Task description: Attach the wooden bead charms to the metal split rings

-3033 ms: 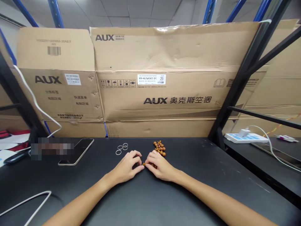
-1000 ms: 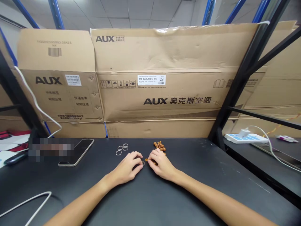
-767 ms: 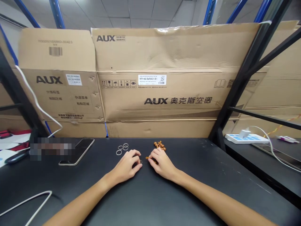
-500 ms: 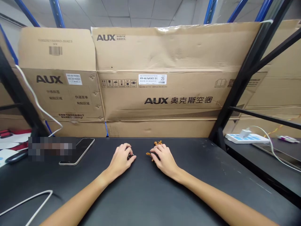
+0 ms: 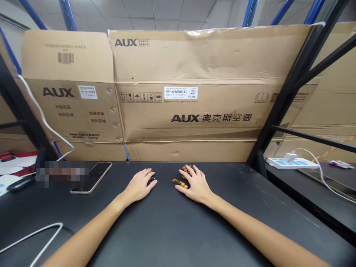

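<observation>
Palm down on the dark table (image 5: 167, 226), my left hand (image 5: 137, 187) has its fingers stretched forward and its thumb apart. Between that thumb and forefinger lies a thin silver ring (image 5: 151, 180), and another small ring (image 5: 150, 169) shows at the fingertips. My right hand (image 5: 198, 187) is spread over small brown beaded ornaments. One glossy gourd-shaped piece with an orange cord (image 5: 183, 185) sticks out by the thumb. Darker brown beads (image 5: 188, 170) show between the fingers, partly hidden by them. Neither hand is closed round anything.
A phone (image 5: 91, 178) lies to the left beside a blurred patch. White cables (image 5: 46, 241) run along the left side. Large cardboard boxes (image 5: 183, 128) stand behind the table. Black rack posts (image 5: 280, 107) rise at the sides, and a white power strip (image 5: 292, 163) sits on the right.
My left hand has shifted slightly left, its thumb and fingers opening off the rings. The fingers of my right hand have spread, so more of the brown beads shows.
</observation>
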{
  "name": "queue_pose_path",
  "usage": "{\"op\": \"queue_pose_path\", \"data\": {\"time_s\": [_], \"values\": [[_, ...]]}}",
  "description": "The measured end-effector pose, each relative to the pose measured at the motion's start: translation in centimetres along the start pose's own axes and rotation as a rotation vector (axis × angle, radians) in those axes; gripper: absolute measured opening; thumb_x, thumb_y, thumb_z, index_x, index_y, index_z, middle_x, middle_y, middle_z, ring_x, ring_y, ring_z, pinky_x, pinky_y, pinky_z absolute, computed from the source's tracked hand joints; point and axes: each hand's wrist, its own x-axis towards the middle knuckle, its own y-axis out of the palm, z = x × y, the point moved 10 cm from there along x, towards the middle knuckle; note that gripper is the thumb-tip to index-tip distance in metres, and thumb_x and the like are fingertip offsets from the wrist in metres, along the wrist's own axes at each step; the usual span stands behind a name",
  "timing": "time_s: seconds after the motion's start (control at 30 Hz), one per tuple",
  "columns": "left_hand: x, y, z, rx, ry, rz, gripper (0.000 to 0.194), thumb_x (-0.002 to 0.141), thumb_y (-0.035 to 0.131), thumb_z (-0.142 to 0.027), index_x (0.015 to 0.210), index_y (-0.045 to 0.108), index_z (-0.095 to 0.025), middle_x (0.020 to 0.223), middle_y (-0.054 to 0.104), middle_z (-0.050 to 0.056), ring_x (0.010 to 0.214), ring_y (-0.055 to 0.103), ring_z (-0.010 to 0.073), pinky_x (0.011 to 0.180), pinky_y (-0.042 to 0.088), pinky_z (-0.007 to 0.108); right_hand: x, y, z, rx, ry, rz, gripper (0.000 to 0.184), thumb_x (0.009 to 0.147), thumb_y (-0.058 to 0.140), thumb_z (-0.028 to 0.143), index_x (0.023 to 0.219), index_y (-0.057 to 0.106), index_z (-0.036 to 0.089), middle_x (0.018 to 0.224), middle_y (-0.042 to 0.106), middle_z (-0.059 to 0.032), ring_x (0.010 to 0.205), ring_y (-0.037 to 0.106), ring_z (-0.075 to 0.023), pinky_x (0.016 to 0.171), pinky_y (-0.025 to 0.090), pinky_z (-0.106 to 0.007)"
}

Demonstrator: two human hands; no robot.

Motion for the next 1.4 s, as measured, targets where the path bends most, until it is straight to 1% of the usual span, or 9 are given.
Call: {"op": "queue_pose_path", "data": {"time_s": [0.13, 0.27, 0.43, 0.53, 0.63, 0.87, 1.13, 1.27, 1.4], "values": [[0.0, -0.7, -0.7, -0.014, 0.042, -0.031, 0.042, 0.094, 0.04, -0.042, 0.123, 0.058, -0.018, 0.137, 0.051, 0.012, 0.128, 0.044, 0.0272, 0.107, 0.034, 0.044, 0.3, 0.8, -0.6, 0.063, 0.006, 0.075, 0.062, 0.081, 0.051, 0.064, 0.13, 0.053, 0.027, 0.143, 0.042, -0.0089, 0.133, 0.029, -0.0364, 0.102, 0.03, -0.052], [0.0, -0.8, -0.4, -0.026, 0.041, -0.027, 0.044, 0.094, 0.04, -0.043, 0.128, 0.054, -0.018, 0.139, 0.048, 0.012, 0.129, 0.042, 0.0276, 0.106, 0.035, 0.045, 0.5, 0.5, -0.7, 0.08, -0.019, 0.052, 0.049, 0.087, 0.049, 0.053, 0.128, 0.054, 0.026, 0.138, 0.047, -0.0089, 0.128, 0.038, -0.0312, 0.102, 0.033, -0.05], [0.4, 0.1, 0.7, -0.013, 0.029, 0.03, 0.053, 0.093, 0.038, -0.051, 0.134, 0.049, -0.02, 0.145, 0.041, 0.01, 0.134, 0.035, 0.0293, 0.11, 0.029, 0.047, 0.9, 0.4, -1.0, 0.077, -0.038, 0.062, 0.057, 0.086, 0.053, 0.051, 0.137, 0.044, 0.028, 0.148, 0.035, -0.0078, 0.137, 0.026, -0.0332, 0.106, 0.03, -0.051], [0.5, 0.4, 1.1, -0.003, 0.047, 0.036, 0.05, 0.094, 0.036, -0.049, 0.132, 0.052, -0.02, 0.143, 0.045, 0.009, 0.133, 0.038, 0.0272, 0.11, 0.029, 0.045, 1.1, 0.9, -0.7, 0.101, -0.114, 0.103, 0.046, 0.091, 0.047, 0.044, 0.133, 0.051, 0.026, 0.147, 0.037, -0.0064, 0.137, 0.028, -0.0308, 0.108, 0.031, -0.05], [0.6, 0.3, 1.4, -0.019, 0.059, 0.018, 0.048, 0.095, 0.034, -0.045, 0.131, 0.053, -0.019, 0.142, 0.046, 0.009, 0.132, 0.04, 0.0254, 0.11, 0.03, 0.042, 1.3, 0.8, -0.6, 0.098, -0.166, 0.062, 0.038, 0.093, 0.043, 0.036, 0.124, 0.059, 0.022, 0.141, 0.046, -0.0073, 0.134, 0.034, -0.0276, 0.109, 0.032, -0.047], [0.9, -0.1, 2.8, -0.016, 0.035, 0.021, 0.046, 0.096, 0.031, -0.042, 0.131, 0.053, -0.02, 0.142, 0.046, 0.007, 0.132, 0.04, 0.0232, 0.111, 0.03, 0.039, 1.7, 0.6, -1.2, 0.07, -0.15, 0.023, 0.036, 0.094, 0.041, 0.031, 0.123, 0.061, 0.02, 0.138, 0.05, -0.0079, 0.131, 0.041, -0.0251, 0.109, 0.033, -0.045], [0.1, -0.5, 3.7, 0.05, -0.136, -0.035, 0.06, 0.093, 0.036, -0.054, 0.139, 0.043, -0.017, 0.148, 0.033, 0.016, 0.137, 0.028, 0.0354, 0.109, 0.025, 0.051, 1.6, 0.9, -1.8, 0.05, -0.075, 0.048, 0.044, 0.093, 0.043, 0.044, 0.132, 0.053, 0.024, 0.145, 0.04, -0.0069, 0.134, 0.033, -0.0318, 0.106, 0.034, -0.05], [-0.7, 0.7, 1.9, 0.012, -0.104, 0.01, 0.061, 0.094, 0.03, -0.057, 0.14, 0.042, -0.018, 0.151, 0.029, 0.013, 0.139, 0.021, 0.0342, 0.111, 0.018, 0.055, 1.2, -0.3, -0.7, 0.011, -0.118, -0.022, 0.044, 0.091, 0.048, 0.045, 0.128, 0.056, 0.023, 0.145, 0.041, -0.0078, 0.137, 0.028, -0.0329, 0.109, 0.027, -0.054], [-1.4, 0.2, -2.3, -0.026, 0.103, -0.004, 0.057, 0.096, 0.031, -0.052, 0.143, 0.036, -0.02, 0.152, 0.026, 0.009, 0.142, 0.016, 0.0281, 0.114, 0.015, 0.049, -0.4, -1.6, 2.8, 0.056, -0.276, -0.088, 0.044, 0.089, 0.053, 0.041, 0.126, 0.057, 0.019, 0.143, 0.042, -0.0126, 0.138, 0.027, -0.031, 0.111, 0.025, -0.052]]}}
